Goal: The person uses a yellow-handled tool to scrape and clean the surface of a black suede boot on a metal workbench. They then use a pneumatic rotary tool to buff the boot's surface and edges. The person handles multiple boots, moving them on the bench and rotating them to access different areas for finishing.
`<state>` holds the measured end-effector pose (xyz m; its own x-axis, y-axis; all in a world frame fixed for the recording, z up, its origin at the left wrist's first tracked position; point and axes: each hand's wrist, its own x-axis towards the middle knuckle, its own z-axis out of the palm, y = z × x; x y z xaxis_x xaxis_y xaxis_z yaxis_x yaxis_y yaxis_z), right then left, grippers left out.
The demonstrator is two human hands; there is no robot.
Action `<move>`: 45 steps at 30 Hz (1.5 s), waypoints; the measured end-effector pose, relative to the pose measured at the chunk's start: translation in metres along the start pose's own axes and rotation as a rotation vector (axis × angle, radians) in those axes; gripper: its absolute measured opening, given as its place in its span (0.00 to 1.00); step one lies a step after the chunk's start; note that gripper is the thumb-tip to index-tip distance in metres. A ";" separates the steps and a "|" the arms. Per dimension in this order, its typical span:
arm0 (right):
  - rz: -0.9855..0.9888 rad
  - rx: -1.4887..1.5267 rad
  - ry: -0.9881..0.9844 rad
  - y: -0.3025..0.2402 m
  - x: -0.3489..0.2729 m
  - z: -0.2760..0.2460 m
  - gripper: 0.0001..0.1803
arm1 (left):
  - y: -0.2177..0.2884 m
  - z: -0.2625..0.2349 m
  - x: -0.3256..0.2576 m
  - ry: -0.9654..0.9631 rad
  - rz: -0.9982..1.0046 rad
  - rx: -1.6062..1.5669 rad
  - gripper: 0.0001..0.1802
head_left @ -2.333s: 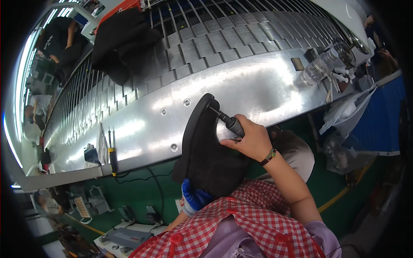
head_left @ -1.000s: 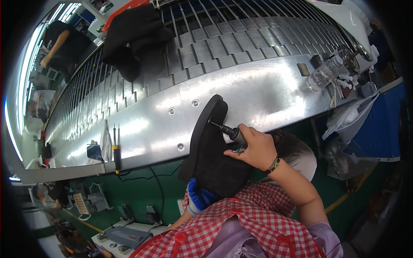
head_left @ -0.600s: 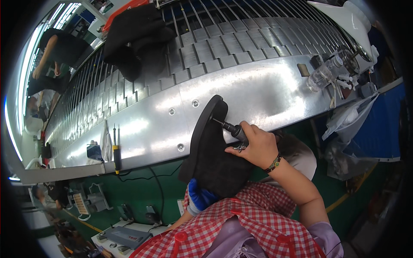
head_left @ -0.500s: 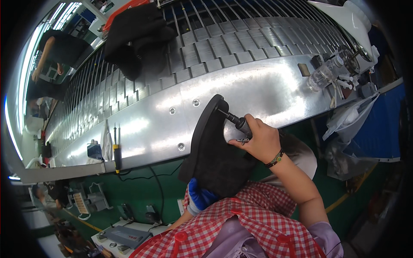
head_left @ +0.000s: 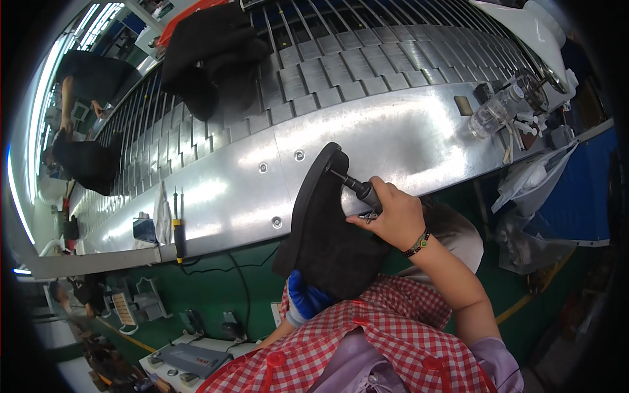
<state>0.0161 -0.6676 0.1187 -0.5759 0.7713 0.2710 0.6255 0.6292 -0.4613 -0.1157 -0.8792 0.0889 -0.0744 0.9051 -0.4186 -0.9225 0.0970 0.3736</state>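
A black boot is tilted upright in front of me, sole to the left and toe up, its upper part near my checked apron. My left hand, in a blue and white glove, grips its lower end; some fingers are hidden behind the boot. My bare right hand is closed round a dark handheld rotary grinder. The grinder's thin metal shaft points up-left, and its tip is at the boot's toe, beside the sole edge. Whether the tip touches is too small to tell.
Beyond the metal worktop runs a slatted conveyor with black boots on it. A yellow-and-black-handled tool lies at the left edge. A clear bottle stands right, above a plastic bag. A co-worker is far left.
The boot and my hands stay nearly in place; the grinder has shifted very slightly left. At far left, the co-worker's arm has moved, and a dark boot-like thing now shows below it.
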 end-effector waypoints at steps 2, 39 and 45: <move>-0.024 -0.004 -0.032 -0.006 -0.004 -0.003 0.42 | 0.003 0.005 0.000 -0.022 -0.007 0.004 0.52; -0.188 -0.021 -0.096 -0.025 -0.010 -0.010 0.40 | 0.010 -0.008 -0.008 -0.024 -0.008 -0.038 0.48; -0.190 -0.062 -0.132 -0.029 -0.011 -0.017 0.40 | 0.009 -0.014 -0.009 -0.029 0.000 -0.047 0.46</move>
<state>0.0132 -0.6925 0.1431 -0.7477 0.6216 0.2335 0.5279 0.7698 -0.3588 -0.1288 -0.8917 0.0847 -0.0640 0.9167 -0.3945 -0.9394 0.0782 0.3339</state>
